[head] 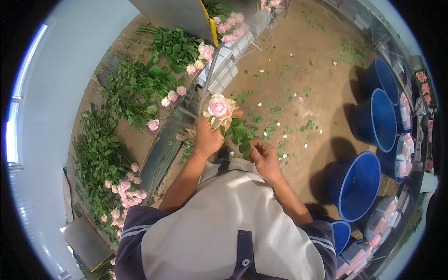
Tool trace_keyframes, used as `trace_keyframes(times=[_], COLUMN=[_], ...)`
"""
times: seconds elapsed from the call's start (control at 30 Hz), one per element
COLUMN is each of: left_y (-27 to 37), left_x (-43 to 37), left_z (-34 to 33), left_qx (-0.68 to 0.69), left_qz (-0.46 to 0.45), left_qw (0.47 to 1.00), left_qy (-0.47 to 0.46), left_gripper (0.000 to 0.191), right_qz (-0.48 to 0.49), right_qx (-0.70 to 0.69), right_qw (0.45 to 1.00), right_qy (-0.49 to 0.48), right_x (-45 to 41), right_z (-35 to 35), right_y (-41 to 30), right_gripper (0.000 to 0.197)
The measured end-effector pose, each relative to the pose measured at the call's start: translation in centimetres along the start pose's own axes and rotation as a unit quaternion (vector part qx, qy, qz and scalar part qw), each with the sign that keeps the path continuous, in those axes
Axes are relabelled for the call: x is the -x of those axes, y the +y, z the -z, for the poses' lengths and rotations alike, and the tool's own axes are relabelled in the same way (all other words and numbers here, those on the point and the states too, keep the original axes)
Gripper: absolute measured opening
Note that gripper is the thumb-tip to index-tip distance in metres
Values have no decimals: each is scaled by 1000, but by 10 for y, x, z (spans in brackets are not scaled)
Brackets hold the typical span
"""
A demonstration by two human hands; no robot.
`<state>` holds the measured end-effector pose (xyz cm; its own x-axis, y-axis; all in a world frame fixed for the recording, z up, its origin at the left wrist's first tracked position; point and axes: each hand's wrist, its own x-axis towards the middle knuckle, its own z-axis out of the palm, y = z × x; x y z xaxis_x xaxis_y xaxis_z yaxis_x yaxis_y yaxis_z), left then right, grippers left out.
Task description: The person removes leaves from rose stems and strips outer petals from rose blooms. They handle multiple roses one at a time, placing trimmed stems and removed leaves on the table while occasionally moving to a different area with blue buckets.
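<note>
A pale pink rose (219, 107) with green leaves is held upright in front of me, its bloom towards the camera. My left hand (210, 134) is closed around it just below the bloom. Lower and to the right, my right hand (265, 156) has thumb and fingers pinched at the edge of the rose's leaves (241, 134); whether a leaf is between them I cannot tell. Cut roses lie on the bench to the left, some in a large pile (101, 168), others in a looser group (133, 87) farther up.
Blue buckets (359, 187) stand on the right, near wrapped pink flower bunches (404, 155). Leaves and petals litter the brown floor (315, 105). A metal box (87, 241) is at lower left. Stacked white sheets (222, 75) stand beside the bench edge.
</note>
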<state>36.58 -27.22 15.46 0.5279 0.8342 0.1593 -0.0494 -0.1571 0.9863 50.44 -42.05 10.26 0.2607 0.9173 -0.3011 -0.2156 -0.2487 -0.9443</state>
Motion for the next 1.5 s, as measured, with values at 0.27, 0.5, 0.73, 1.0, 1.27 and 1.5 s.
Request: trace_keyframes(times=[0.27, 0.5, 0.73, 1.0, 1.27, 1.5], left_y=[3, -7, -18, -8, 19, -19], left_x=[0, 4, 8, 37, 33, 36], left_z=[-4, 0, -5, -59, -37, 61], left_qx=[108, 277, 262, 53, 32, -52], left_qz=[46, 131, 155, -44, -134, 68], left_qw=[993, 952, 952, 963, 983, 996], left_qy=[2, 29, -38, -259, -121, 13], left_gripper=[24, 29, 31, 41, 46, 28], right_qz=[-6, -22, -142, -211, -55, 122], right_qx=[0, 1, -86, -463, -370, -143], right_qw=[1000, 1000, 983, 857, 927, 980], right_qy=[-2, 15, -84, 74, 14, 63], right_x=[8, 11, 15, 11, -32, -82], right_z=[7, 10, 14, 27, 52, 42], right_y=[7, 9, 14, 14, -18, -104], right_gripper=[18, 17, 33, 35, 29, 17])
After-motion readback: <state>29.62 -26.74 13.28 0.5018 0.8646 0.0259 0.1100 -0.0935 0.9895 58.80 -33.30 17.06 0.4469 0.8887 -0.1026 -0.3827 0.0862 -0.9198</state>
